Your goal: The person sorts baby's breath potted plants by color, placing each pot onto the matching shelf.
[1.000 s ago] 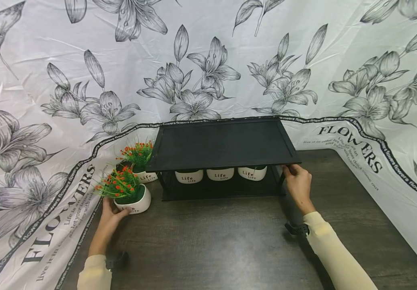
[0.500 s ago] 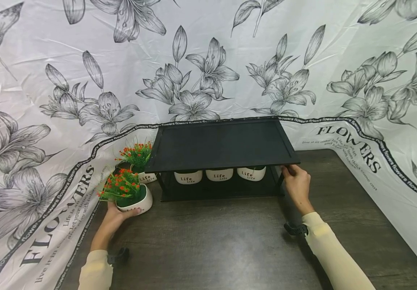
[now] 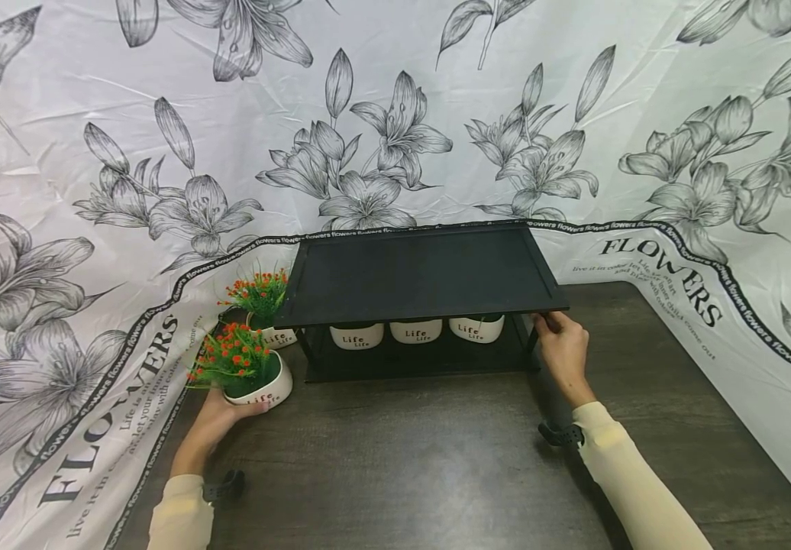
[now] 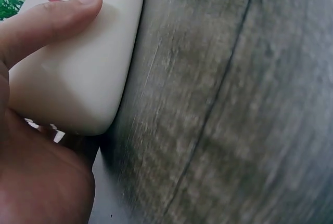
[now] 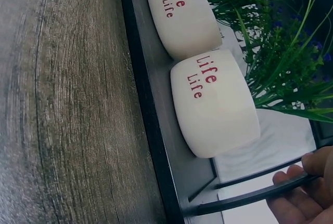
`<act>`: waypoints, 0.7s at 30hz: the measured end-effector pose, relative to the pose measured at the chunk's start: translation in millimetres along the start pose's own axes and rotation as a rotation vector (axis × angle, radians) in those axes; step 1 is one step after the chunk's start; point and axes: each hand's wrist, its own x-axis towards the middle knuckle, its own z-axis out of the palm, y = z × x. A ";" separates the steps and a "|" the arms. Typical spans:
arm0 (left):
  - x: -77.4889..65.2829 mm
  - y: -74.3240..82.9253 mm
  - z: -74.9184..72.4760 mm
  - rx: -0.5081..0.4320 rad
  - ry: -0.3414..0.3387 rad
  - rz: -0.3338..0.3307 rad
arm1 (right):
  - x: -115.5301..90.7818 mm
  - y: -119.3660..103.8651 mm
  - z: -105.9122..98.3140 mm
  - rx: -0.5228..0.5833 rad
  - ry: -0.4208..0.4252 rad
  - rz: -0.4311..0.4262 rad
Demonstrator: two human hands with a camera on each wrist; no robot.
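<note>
My left hand (image 3: pixel 211 424) grips a potted artificial plant (image 3: pixel 268 388) with orange-red flowers. In the left wrist view the thumb (image 4: pixel 57 21) lies across the lettered front of the white pot (image 4: pixel 86 78); the other fingers are mostly hidden behind it. My right hand (image 3: pixel 566 351) holds the right side post (image 5: pixel 250 199) of a black two-tier shelf (image 3: pixel 423 275), fingers curled round it in the right wrist view. Three white "Life" pots, such as the rightmost pot (image 3: pixel 478 329), stand on the lower tier. Their plants are largely hidden by the top board in the head view.
Another orange-flowered plant (image 3: pixel 258 296) stands left of the shelf, behind the held one. The shelf rests on a dark wood-grain table (image 3: pixel 409 458), near its back edge. A white flower-print cloth (image 3: pixel 395 114) hangs behind and at both sides.
My left hand and the plant in it have shifted slightly right. The right hand stays at the shelf post, and the shelf looks unmoved.
</note>
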 end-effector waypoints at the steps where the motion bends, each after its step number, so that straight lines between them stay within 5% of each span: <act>1: -0.4 0.6 0.3 0.004 0.002 0.003 | -0.1 0.1 -0.1 0.001 0.001 -0.001; 15: 0.9 -2.8 6.3 -0.030 0.063 0.040 | -0.6 1.4 1.1 0.002 0.013 -0.004; 21: -0.5 8.4 6.5 -0.091 0.117 0.021 | 0.3 1.8 1.6 0.005 0.015 -0.001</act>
